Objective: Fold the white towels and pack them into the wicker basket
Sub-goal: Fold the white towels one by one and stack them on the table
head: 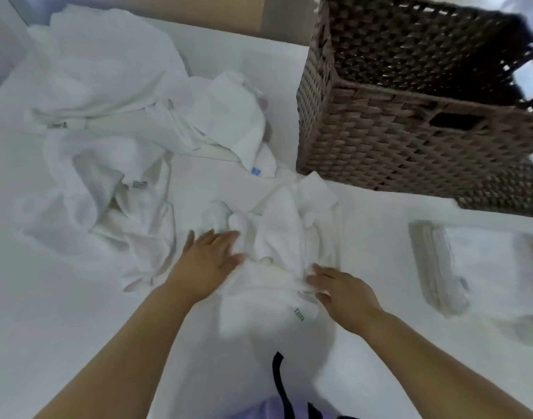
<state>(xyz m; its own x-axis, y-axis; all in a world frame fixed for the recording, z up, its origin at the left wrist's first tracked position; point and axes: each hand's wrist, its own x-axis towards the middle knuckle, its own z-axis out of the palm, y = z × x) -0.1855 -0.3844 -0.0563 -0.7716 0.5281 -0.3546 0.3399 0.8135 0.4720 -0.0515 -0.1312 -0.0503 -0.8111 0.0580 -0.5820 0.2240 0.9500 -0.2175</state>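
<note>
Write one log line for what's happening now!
left hand: on towel | right hand: on towel | pile: unfolded, left | basket: behind towel

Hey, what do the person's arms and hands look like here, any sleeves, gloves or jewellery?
The left arm and right arm are bare, with no sleeves in view. The left hand and right hand wear no gloves, and no ring, watch or bracelet shows, though the picture is blurred. At the bottom edge are a lilac garment and a dark strap.
</note>
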